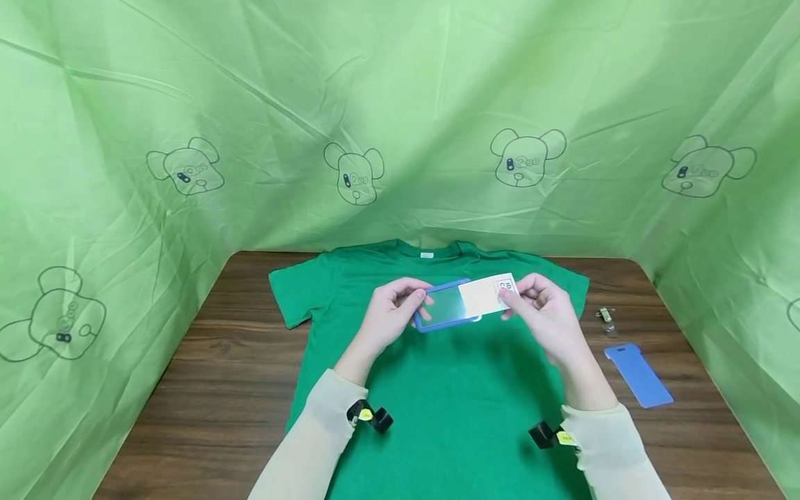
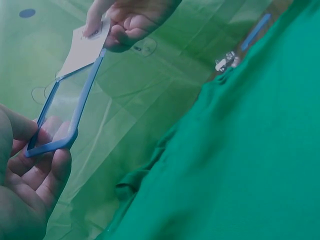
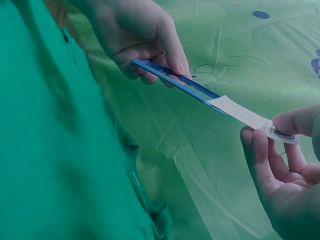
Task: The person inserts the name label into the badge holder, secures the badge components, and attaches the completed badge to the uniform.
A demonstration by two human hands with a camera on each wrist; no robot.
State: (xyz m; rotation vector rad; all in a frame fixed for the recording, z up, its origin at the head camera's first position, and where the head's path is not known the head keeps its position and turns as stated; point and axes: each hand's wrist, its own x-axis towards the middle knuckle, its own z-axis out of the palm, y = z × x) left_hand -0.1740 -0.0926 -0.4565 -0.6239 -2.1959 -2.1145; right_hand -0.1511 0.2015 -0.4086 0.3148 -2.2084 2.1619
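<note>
My left hand (image 1: 394, 309) pinches the closed end of a blue-framed clear badge holder (image 1: 443, 286), thumb on top and fingers beneath. From the other side, my right hand (image 1: 545, 312) pinches a white ID card (image 1: 484, 295) between thumb and fingers at its printed end. The card's far end lies at the holder's open end, overlapping the frame in the head view. In the left wrist view most of the clear window (image 2: 70, 100) shows no card behind it. Both things are held up above a green T-shirt (image 1: 425, 396).
The T-shirt lies spread on a dark wood table (image 1: 237, 375). To the right are a blue slotted plastic piece (image 1: 640, 375) and a small metal clip (image 1: 605, 318) with a clear strap. Green cloth walls (image 1: 425, 83) with bear drawings surround the table's back and sides.
</note>
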